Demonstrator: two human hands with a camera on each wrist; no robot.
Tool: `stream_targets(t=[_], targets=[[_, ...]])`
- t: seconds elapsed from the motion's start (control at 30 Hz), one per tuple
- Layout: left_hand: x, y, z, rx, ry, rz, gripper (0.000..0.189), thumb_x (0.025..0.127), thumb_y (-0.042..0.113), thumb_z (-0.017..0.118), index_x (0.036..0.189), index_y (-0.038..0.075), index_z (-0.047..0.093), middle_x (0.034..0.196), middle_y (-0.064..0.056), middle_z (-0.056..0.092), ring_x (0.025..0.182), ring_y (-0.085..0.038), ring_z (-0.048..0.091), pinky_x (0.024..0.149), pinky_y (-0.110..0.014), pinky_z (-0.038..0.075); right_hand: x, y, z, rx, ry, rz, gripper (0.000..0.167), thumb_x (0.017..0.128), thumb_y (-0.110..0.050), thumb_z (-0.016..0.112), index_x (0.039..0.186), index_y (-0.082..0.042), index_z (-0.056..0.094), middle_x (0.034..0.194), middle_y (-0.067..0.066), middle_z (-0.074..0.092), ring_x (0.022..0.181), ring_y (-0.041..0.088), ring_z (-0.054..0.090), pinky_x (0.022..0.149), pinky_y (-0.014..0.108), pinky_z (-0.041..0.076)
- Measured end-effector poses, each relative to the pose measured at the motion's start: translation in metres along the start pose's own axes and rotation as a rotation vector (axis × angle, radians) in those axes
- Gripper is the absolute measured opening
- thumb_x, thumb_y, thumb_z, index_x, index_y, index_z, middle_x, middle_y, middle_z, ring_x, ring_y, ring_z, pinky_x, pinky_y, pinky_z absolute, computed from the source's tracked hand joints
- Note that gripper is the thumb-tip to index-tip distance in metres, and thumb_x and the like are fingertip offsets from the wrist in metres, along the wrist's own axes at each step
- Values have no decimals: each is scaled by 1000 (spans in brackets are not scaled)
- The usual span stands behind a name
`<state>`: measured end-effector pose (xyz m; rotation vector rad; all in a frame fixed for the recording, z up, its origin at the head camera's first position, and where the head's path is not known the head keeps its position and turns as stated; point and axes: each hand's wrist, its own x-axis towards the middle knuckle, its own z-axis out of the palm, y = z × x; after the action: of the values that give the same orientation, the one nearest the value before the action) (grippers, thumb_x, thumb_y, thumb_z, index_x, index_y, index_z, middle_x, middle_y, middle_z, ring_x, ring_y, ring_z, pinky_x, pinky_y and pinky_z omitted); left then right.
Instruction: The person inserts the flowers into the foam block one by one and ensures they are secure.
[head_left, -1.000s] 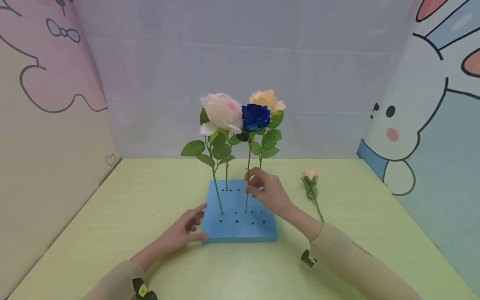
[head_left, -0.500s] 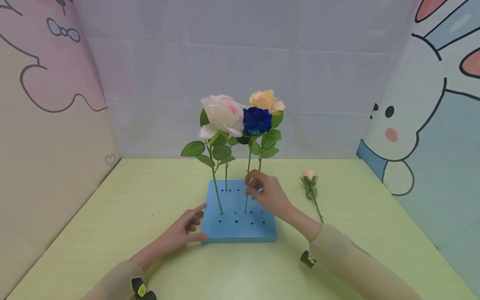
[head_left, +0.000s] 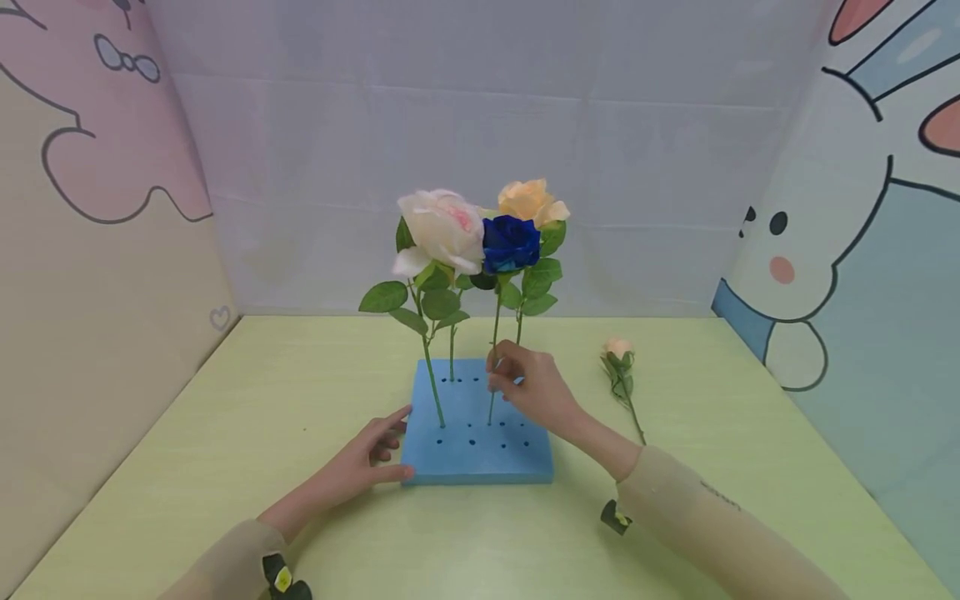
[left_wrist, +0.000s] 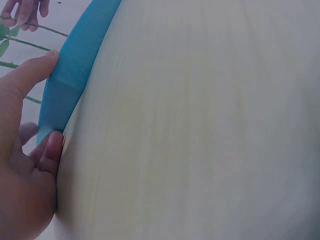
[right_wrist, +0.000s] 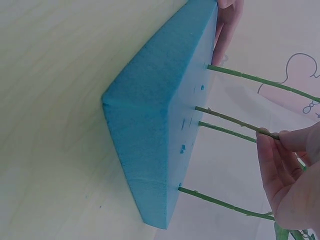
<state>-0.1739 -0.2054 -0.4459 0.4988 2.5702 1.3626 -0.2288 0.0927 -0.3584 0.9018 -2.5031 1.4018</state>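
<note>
In the head view my right hand (head_left: 536,385) pinches the green stem of a blue rose (head_left: 512,243) between thumb and fingers. The stem's lower end meets a hole in the blue foam block (head_left: 480,465); its depth is hidden. My left hand (head_left: 367,457) rests at the block's left side, thumb at the near corner and index finger along the edge. A large pale pink flower (head_left: 442,232) and a yellow-peach rose (head_left: 528,202) also stand over the block. Behind the pink flower rises another stem (head_left: 452,354), its bloom mostly hidden. The right wrist view shows the pinched stem (right_wrist: 227,118) upright from the block.
On the pale table (head_left: 225,442), right of the block, lies a small peach rose (head_left: 618,375), its stem running toward the right forearm. Several holes dot the block's top. A light cloth wall (head_left: 300,183) stands behind, with cartoon-printed walls on both sides.
The blue rose and my right hand have sunk slightly toward the block over the second, mostly in its first half. My left hand stays in place at the block.
</note>
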Motion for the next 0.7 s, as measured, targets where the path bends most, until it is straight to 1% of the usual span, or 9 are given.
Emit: stream_targets(t=[0.33, 0.5, 0.6, 0.7], targets=[[1, 3, -1, 2, 5, -4, 91, 84, 31, 79, 157, 16, 27, 142, -15, 47, 113, -23, 48, 91, -20, 46, 0, 2, -1, 5, -9, -6, 10, 93, -1, 63, 91, -11, 61, 77, 9, 70, 76, 30, 74, 60, 24, 55], [0, 5, -1, -4, 1, -16, 91, 84, 31, 79, 157, 15, 27, 142, -16, 46, 112, -22, 47, 91, -20, 46, 0, 4, -2, 9, -14, 5, 4, 93, -3, 64, 94, -6, 62, 77, 10, 70, 77, 31, 74, 60, 23, 55], [0, 5, 0, -3, 0, -20, 91, 84, 31, 79, 157, 15, 27, 142, -16, 46, 112, -22, 47, 90, -19, 45, -1, 5, -3, 6, -10, 22, 5, 92, -4, 66, 96, -7, 65, 79, 9, 71, 78, 31, 74, 62, 23, 56], [0, 5, 0, -3, -1, -22, 91, 84, 31, 78, 157, 15, 27, 142, -15, 46, 112, -23, 47, 90, -19, 45, -1, 6, -4, -25, -2, 28, 7, 91, -7, 68, 97, -12, 68, 82, 5, 72, 78, 25, 74, 68, 26, 58]])
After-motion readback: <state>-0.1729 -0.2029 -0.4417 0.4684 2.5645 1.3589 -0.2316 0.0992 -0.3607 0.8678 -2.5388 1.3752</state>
